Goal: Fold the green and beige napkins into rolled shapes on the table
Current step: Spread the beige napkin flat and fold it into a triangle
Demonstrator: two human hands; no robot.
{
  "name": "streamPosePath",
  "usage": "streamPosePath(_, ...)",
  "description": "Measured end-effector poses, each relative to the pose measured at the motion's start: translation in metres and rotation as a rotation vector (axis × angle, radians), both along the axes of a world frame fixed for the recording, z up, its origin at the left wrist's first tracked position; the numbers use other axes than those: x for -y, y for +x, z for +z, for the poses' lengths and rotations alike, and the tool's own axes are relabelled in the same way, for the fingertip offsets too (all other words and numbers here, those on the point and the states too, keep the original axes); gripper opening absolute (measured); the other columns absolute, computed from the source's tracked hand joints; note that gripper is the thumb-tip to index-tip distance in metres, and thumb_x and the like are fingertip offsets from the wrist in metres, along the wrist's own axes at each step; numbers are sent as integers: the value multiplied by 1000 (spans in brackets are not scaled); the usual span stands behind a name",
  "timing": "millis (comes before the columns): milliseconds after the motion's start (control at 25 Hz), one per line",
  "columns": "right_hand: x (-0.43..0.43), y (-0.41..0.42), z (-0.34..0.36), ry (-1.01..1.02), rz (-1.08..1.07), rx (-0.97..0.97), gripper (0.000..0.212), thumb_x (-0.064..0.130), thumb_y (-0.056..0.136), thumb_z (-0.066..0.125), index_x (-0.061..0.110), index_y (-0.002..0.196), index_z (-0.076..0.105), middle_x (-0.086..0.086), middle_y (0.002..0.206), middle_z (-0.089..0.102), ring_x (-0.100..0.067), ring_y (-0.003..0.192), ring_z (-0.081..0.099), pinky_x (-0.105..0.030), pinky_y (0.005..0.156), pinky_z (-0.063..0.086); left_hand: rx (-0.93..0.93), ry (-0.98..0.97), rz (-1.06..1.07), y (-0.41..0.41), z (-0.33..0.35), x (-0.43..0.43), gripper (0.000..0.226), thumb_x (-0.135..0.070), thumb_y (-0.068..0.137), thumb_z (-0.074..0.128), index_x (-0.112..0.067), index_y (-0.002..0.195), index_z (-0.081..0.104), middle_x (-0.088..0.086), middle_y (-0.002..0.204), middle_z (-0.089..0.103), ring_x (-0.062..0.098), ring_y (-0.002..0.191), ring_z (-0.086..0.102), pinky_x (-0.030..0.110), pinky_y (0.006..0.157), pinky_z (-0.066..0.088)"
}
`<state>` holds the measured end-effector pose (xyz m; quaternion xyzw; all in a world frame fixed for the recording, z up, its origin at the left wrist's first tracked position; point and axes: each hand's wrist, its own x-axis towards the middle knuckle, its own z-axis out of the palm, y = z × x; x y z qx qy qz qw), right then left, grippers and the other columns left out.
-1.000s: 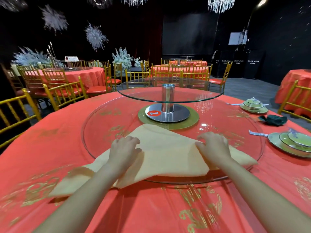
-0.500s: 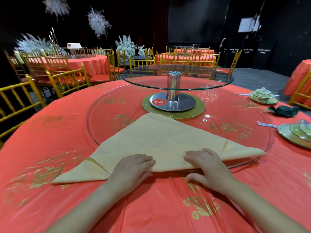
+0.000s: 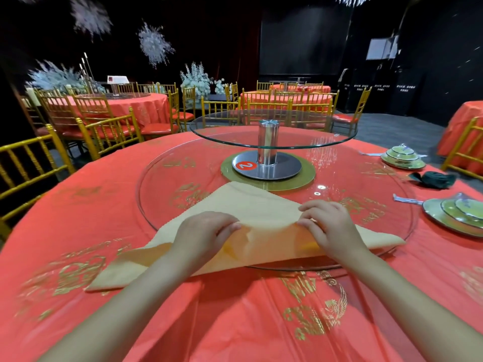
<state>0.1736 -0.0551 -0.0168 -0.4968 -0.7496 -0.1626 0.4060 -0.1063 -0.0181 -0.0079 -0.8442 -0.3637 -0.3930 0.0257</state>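
Seemingly early: just a triangle fold, rolling barely begun. Pinched up by left hand [image 3: 206, 237] and right hand [image 3: 330, 228], fingers curled: near edge of the beige napkin [image 3: 251, 212], draped over the glass lazy Susan's [image 3: 156, 186] near rim. Right of it, bundled green napkin [image 3: 435, 180]; rolled or not, unclear.

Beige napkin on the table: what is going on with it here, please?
A person is folding the beige napkin, a triangle lying partly on the glass turntable. The left hand and the right hand both grip its near edge and lift it, apparently to start a roll. The green napkin lies bunched far to the right.
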Motion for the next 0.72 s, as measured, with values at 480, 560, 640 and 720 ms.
streamPosePath(480,62,-3,2,-239,30,-61,33,41,83,46,16,77,66,9,77,64,-16,72,61,-38,73,49,-220,-317,50,-7,-2,59,53,-64,82,31,-29,96,68,-6,85,71,23,85,63,34,70,47)
streamPosePath(560,73,-9,-6,-304,-93,-33,29,40,79,50,20,91,67,9,91,65,-13,80,62,-38,84,45,-309,-349,152,-4,-8,66,37,-54,92,39,-29,98,66,-8,91,70,18,91,62,32,71,45)
streamPosePath(640,84,-17,-21,-250,-175,72,33,41,75,51,25,102,61,8,97,63,-13,87,62,-36,85,43,-357,-411,284,-2,-21,66,28,-46,95,43,-28,102,63,-8,101,67,17,98,59,30,72,43)
streamPosePath(720,93,-21,-37,-163,-160,166,35,46,73,50,27,101,56,4,97,63,-16,85,61,-34,81,46,-313,-435,353,-3,-33,68,28,-41,94,42,-28,112,59,-7,110,62,18,104,58,31,76,44)
